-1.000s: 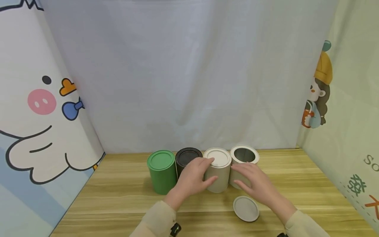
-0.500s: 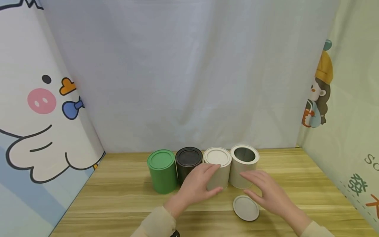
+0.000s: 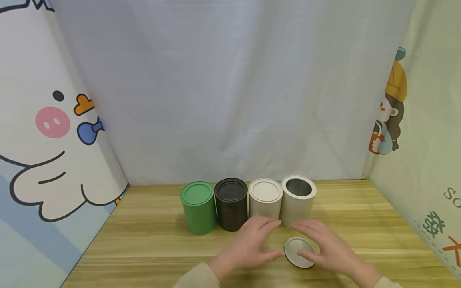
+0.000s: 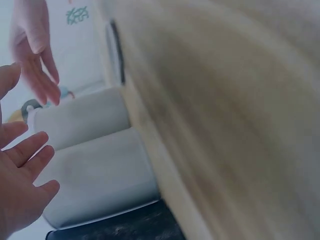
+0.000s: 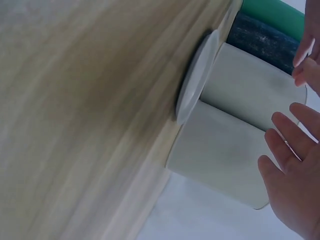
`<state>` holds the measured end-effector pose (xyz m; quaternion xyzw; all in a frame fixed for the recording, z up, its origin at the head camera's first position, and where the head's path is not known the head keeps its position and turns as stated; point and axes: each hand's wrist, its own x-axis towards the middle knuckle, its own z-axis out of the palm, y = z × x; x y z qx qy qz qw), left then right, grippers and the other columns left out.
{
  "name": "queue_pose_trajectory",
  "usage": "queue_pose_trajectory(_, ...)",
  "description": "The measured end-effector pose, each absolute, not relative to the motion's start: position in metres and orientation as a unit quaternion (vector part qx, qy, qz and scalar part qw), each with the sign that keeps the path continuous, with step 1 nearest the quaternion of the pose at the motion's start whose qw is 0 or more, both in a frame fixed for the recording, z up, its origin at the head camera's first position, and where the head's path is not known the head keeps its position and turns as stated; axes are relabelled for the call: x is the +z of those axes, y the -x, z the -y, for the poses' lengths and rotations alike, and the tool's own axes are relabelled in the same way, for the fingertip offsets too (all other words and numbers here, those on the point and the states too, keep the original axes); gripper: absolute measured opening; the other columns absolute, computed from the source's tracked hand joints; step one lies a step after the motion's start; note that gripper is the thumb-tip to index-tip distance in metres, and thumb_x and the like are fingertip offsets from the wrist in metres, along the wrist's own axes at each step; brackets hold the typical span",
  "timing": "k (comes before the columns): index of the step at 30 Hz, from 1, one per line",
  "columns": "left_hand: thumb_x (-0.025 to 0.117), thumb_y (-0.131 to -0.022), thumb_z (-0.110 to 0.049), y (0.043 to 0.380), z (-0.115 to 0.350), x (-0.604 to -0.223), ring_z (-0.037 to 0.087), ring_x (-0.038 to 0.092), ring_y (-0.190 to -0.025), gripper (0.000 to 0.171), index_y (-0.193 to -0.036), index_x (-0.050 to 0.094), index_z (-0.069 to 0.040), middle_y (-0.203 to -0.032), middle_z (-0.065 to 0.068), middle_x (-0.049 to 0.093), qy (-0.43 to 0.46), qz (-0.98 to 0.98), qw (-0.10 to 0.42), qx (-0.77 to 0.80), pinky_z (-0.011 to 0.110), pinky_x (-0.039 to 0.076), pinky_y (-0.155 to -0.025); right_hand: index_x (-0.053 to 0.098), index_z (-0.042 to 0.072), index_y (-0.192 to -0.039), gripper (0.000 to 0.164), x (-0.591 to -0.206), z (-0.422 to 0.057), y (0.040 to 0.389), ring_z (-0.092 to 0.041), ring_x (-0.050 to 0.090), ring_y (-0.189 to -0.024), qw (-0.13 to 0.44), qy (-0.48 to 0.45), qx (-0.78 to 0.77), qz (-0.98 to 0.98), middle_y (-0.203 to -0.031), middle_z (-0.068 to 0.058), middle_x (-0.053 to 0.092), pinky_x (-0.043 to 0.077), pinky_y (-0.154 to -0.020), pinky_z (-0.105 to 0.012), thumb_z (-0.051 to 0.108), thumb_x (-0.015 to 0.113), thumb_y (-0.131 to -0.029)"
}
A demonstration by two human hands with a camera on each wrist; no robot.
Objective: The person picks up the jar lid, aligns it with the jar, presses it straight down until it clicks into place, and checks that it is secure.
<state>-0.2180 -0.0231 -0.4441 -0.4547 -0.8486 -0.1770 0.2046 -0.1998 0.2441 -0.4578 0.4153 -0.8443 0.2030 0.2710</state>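
Both hands hover over the wooden table in front of a row of cans, fingers spread and holding nothing. In the head view the left hand (image 3: 252, 244) is just left of a loose round white lid (image 3: 292, 249), in front of the lidded white can (image 3: 265, 205). The right hand (image 3: 325, 248) overlaps the lid's right part, its thumb above it. Behind the lid stands an uncovered white can (image 3: 297, 208), its dark inside showing. In the right wrist view the lid (image 5: 196, 80) lies flat on the table near the cans, below the right hand (image 5: 295, 155).
Left of the white cans stand a black can (image 3: 232, 208) and a green can (image 3: 199, 212), both lidded. All the cans line up near the back edge of the wooden table (image 3: 144, 240). A pale curtain (image 3: 216, 100) hangs behind, with printed cloths at both sides.
Both hands have drawn back from the white cans toward the near side, lowering to either side of the lid. Cans and lid stay where they were.
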Motion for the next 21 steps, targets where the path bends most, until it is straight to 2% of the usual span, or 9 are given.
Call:
queue_pose_trajectory(4,0.076,-0.083,-0.047,0.216,0.017,-0.459,0.017,0.054,-0.118,0.068,-0.136,0.057,-0.009,-0.128,0.003,0.060,0.455,0.855,0.191,-0.161,0.043,0.040,-0.109,0.061,0.006,-0.133,0.069,-0.463,-0.246,0.198,-0.024,0.056,-0.114,0.257,-0.411,0.195,0.853,-0.129,-0.004,0.061,0.032,-0.104,-0.015,0.028,0.087,-0.073)
queue_pose_trajectory(7,0.076,-0.083,-0.048,0.214,0.013,-0.467,0.017,0.056,-0.117,0.068,-0.135,0.058,-0.008,-0.127,0.004,0.061,0.459,0.856,0.188,-0.148,0.042,0.041,-0.107,0.060,0.006,-0.134,0.074,-0.466,-0.249,0.197,-0.025,0.057,-0.114,0.249,-0.405,0.190,0.859,-0.128,-0.005,0.062,0.036,-0.102,-0.018,0.027,0.089,-0.068)
queue_pose_trajectory(11,0.074,-0.084,-0.051,0.212,0.009,-0.472,0.016,0.056,-0.116,0.067,-0.134,0.059,-0.010,-0.128,0.003,0.061,0.461,0.859,0.184,-0.130,0.037,0.043,-0.105,0.060,0.006,-0.134,0.077,-0.471,-0.255,0.197,-0.027,0.057,-0.113,0.233,-0.402,0.176,0.868,-0.128,-0.006,0.062,0.047,-0.094,-0.031,0.032,0.090,-0.067)
queue_pose_trajectory(14,0.073,-0.084,-0.053,0.214,0.007,-0.475,0.015,0.056,-0.117,0.067,-0.135,0.059,-0.011,-0.129,0.001,0.061,0.458,0.863,0.176,-0.122,0.033,0.044,-0.103,0.060,0.005,-0.134,0.080,-0.475,-0.259,0.199,-0.026,0.057,-0.113,0.216,-0.409,0.169,0.871,-0.128,-0.007,0.061,0.052,-0.089,-0.039,0.034,0.090,-0.066)
queue_pose_trajectory(21,0.075,-0.081,-0.056,0.219,-0.002,-0.480,0.014,0.054,-0.120,0.073,-0.138,0.057,-0.014,-0.132,-0.001,0.059,0.441,0.879,0.131,-0.124,0.031,0.044,-0.101,0.058,0.005,-0.137,0.083,-0.486,-0.272,0.204,-0.026,0.056,-0.115,0.168,-0.413,0.176,0.878,-0.131,-0.009,0.060,0.051,-0.090,-0.038,0.038,0.090,-0.067)
